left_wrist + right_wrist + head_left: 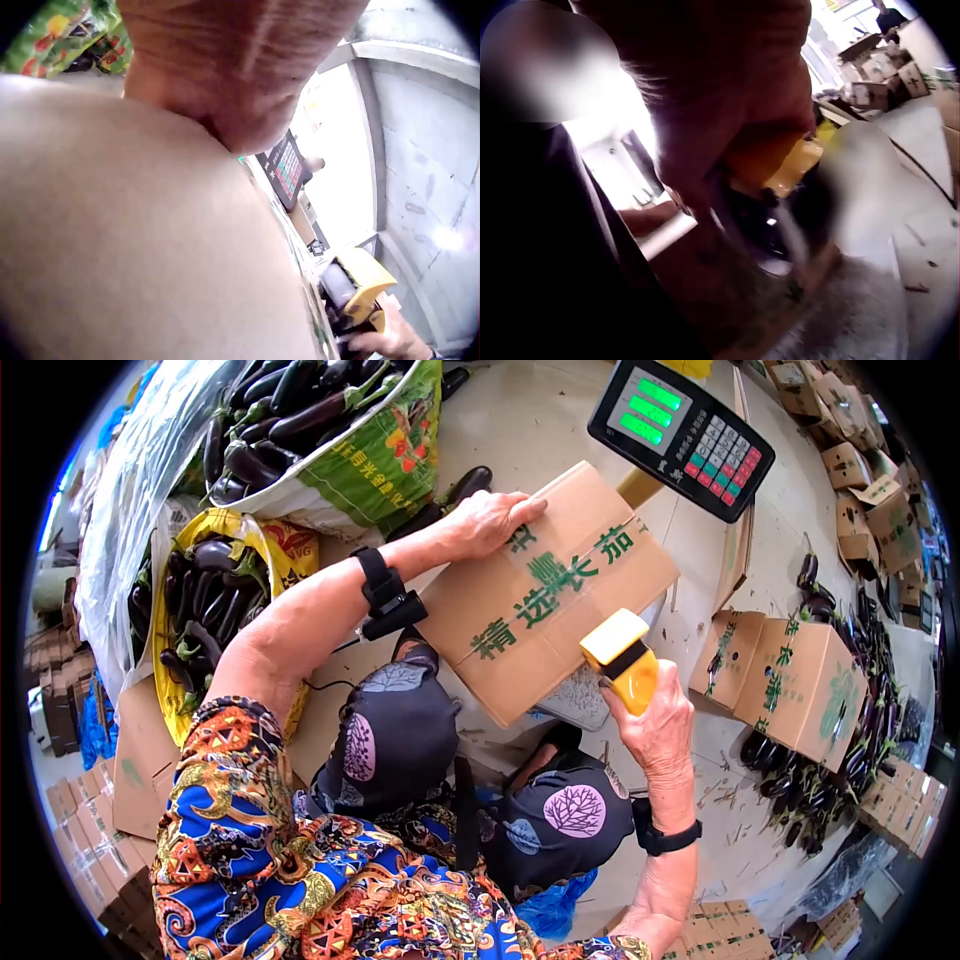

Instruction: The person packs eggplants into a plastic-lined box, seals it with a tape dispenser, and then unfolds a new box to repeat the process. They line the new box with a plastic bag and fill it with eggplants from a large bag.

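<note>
While the cardboard box (545, 595) lies tilted in front of the person's knees, its green-printed top turned up and a strip of clear tape running along its seam, the left hand (490, 520) rests flat on its far corner. That hand's fingers (522, 508) are straight and close together, pressing down on the cardboard beside the edge. Over the box's near right edge the right hand (660, 730) grips a yellow tape dispenser (622, 660), its fingers curled round the handle, with the dispenser's head touching the box top. In the left wrist view the dispenser (356, 289) shows again past the box edge, below the scale display (287, 166).
</note>
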A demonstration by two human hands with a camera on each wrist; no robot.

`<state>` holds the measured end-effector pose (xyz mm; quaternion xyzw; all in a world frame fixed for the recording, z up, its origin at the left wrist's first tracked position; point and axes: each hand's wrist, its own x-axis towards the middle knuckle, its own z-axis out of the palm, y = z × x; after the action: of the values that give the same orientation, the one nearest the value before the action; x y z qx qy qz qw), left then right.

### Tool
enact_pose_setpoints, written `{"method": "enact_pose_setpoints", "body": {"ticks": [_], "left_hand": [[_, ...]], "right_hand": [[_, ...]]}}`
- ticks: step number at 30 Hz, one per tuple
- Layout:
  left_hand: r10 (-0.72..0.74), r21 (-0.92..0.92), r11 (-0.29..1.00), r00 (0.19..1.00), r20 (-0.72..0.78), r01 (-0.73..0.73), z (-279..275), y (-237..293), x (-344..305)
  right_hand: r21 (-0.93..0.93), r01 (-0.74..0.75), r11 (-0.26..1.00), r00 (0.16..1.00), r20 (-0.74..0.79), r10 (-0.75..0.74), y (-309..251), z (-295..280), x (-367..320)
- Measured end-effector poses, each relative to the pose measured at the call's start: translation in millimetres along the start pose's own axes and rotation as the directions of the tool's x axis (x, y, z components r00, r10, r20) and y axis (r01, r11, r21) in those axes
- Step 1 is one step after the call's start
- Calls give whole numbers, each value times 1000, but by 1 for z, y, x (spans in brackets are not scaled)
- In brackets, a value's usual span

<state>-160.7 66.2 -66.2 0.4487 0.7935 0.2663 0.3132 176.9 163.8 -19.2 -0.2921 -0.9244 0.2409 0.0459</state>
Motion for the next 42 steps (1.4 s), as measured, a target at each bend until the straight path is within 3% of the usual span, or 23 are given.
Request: {"method": "enact_pose_setpoints", "body": {"ticks": [1, 3, 4, 11, 13, 17, 19, 21, 25, 26, 27, 28, 29, 32, 33, 35, 36, 37, 38, 39, 40, 41, 42], "left_hand": [[28, 32, 999, 999, 21, -29, 0, -5, 3], [221, 52, 974, 975, -26, -220, -6, 1, -4], [20, -28, 999, 999, -30, -21, -4, 4, -4], [53, -64, 997, 998, 15, -52, -10, 9, -7], [-16, -61, 998, 1000, 12, 17, -9, 14, -7], [-59, -70, 996, 998, 21, 61, -11, 4, -5], [-35, -40, 999, 999, 19, 36, -12, 10, -8], [7, -36, 999, 1000, 10, -6, -10, 6, -5], [30, -25, 999, 999, -11, -30, -6, 11, -6], [302, 167, 942, 952, -44, -291, -2, -7, -1], [35, -27, 999, 996, -77, -37, 2, -6, 0], [73, -46, 996, 997, -39, -75, -4, 2, -5], [115, -82, 990, 993, 14, -114, -4, 11, -9], [-50, -231, 972, 998, -42, 39, 7, 4, -2], [39, -198, 979, 999, -9, -40, 2, 5, -2], [-45, -170, 984, 999, 11, 47, 1, 11, -5], [80, -69, 994, 997, -9, -81, 3, 4, 1], [48, -94, 995, 999, 17, -46, 6, -4, 1], [163, 43, 986, 986, 34, -164, 3, 0, -3], [228, 62, 972, 974, -14, -227, 2, 1, -7], [188, 41, 981, 982, -16, -187, 3, 2, -6], [38, -142, 989, 999, -33, -42, 7, 3, -5], [-36, -166, 986, 999, -24, 32, 6, 6, -6]], "right_hand": [[53, -8, 999, 999, -35, 10, 15, 10, -10], [66, -39, 997, 997, -67, 44, 40, 34, -30], [90, -29, 995, 994, -101, 38, 51, 44, -36], [113, -179, 977, 976, -102, 191, 120, 112, -115], [90, -195, 977, 972, -112, 204, 134, 118, -134], [42, -288, 957, 956, -51, 290, 137, 117, -151], [-1, -401, 916, 913, 88, 399, 107, 94, -125], [-200, -371, 907, 895, 183, 406, 84, 88, -89], [-259, -164, 952, 895, 366, 254, 72, 131, 19], [-296, -90, 951, 876, 430, 217, 69, 142, 46], [-390, -10, 921, 849, 483, 214, 56, 133, 72], [-378, 183, 908, 797, 598, 88, 41, 105, 84], [-402, 97, 911, 791, 586, 174, 41, 103, 76], [-471, -120, 874, 739, 545, 396, 38, 92, 63], [-429, -196, 882, 716, 552, 428, 33, 86, 57], [-453, -127, 882, 703, 586, 403, 19, 78, 58], [-466, -44, 884, 730, 589, 347, 22, 86, 61], [-476, 56, 877, 753, 598, 277, 29, 101, 63], [-587, 267, 765, 734, 638, 233, 32, 113, 67], [-636, 385, 669, 597, 725, 345, 32, 119, 82], [-666, 463, 584, 570, 729, 379, 28, 115, 86], [-656, 406, 636, 561, 728, 393, 30, 113, 85], [-645, 334, 687, 561, 722, 405, 36, 115, 85]]}}
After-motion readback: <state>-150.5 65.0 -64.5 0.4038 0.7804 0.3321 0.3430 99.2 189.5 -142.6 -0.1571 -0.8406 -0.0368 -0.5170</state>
